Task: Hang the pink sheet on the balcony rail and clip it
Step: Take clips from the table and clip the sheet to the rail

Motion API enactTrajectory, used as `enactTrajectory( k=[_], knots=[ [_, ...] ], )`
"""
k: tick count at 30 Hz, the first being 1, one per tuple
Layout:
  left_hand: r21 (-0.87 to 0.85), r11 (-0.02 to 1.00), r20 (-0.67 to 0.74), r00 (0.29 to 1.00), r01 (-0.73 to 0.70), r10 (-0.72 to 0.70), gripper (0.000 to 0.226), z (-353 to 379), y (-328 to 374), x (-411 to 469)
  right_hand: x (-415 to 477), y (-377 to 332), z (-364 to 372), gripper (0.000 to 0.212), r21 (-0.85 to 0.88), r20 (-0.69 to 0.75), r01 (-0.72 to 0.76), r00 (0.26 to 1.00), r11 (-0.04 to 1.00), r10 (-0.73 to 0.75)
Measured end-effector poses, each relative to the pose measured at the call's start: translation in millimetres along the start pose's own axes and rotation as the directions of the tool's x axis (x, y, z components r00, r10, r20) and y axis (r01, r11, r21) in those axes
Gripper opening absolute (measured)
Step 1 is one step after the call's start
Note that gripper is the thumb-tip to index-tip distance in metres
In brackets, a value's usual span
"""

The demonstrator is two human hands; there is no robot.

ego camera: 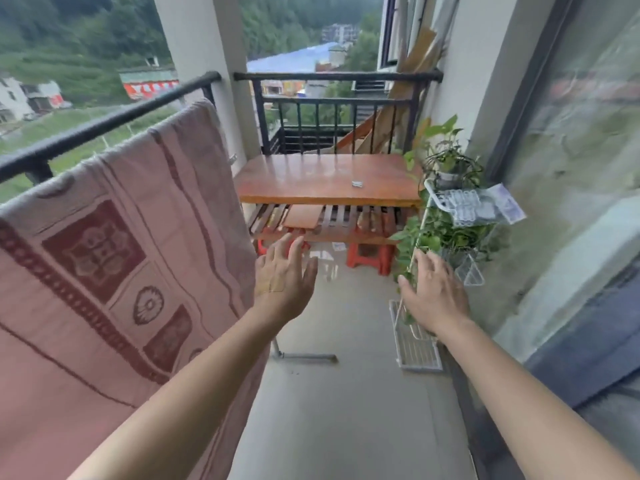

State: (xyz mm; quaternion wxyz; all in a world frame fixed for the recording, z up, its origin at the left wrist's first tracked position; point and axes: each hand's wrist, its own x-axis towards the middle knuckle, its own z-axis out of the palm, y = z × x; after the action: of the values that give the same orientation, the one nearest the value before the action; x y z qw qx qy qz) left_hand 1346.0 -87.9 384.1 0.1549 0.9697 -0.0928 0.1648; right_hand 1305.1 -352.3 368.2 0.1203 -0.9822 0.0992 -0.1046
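Pink sheet (114, 258): draped over the rail (104, 128), hanging down its near side.
Done: hanging, it seems.
Left: clipping; no clip shows on the rail.
Left hand (282, 275): beside the sheet's edge, fingers spread, empty.
Right hand (431, 292): well clear of the rail, fingers apart, empty.

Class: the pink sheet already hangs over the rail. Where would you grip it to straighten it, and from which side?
Pinch the sheet at its free right edge just under the rail, coming from the balcony side. That edge hangs loose nearest the empty left hand.
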Motion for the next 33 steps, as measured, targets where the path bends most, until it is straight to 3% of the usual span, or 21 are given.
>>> enactTrajectory(
  k=[5,10,15,21,29,33],
  knots=[
    [0.03,0.998,0.174,0.984,-0.048,0.042,0.057,94,2,96,98,38,58,0.066,0.003,0.067,-0.089,0.994,0.996,0.089],
    [0.11,0.994,0.29,0.957,-0.022,-0.011,0.06,180,-5,223,251,63,123,0.064,0.031,0.205,-0.074,0.976,0.997,0.066],
    [0.136,0.988,0.273,0.955,0.078,-0.113,0.061,216,-7,367,404,61,143,0.062,0.07,0.278,-0.046,0.96,0.997,0.025],
    [0.141,0.986,0.226,0.967,0.09,-0.121,0.059,244,-8,498,540,39,156,0.062,0.085,0.279,0.008,0.96,0.996,-0.032],
    [0.122,0.99,0.369,0.923,0.064,-0.105,0.059,367,-49,668,711,27,244,0.061,0.029,0.324,-0.017,0.946,0.999,0.007],
    [0.093,0.994,0.472,0.877,0.053,-0.091,0.06,445,-85,767,805,27,304,0.06,-0.017,0.361,-0.138,0.923,0.99,0.134]
  ],
)
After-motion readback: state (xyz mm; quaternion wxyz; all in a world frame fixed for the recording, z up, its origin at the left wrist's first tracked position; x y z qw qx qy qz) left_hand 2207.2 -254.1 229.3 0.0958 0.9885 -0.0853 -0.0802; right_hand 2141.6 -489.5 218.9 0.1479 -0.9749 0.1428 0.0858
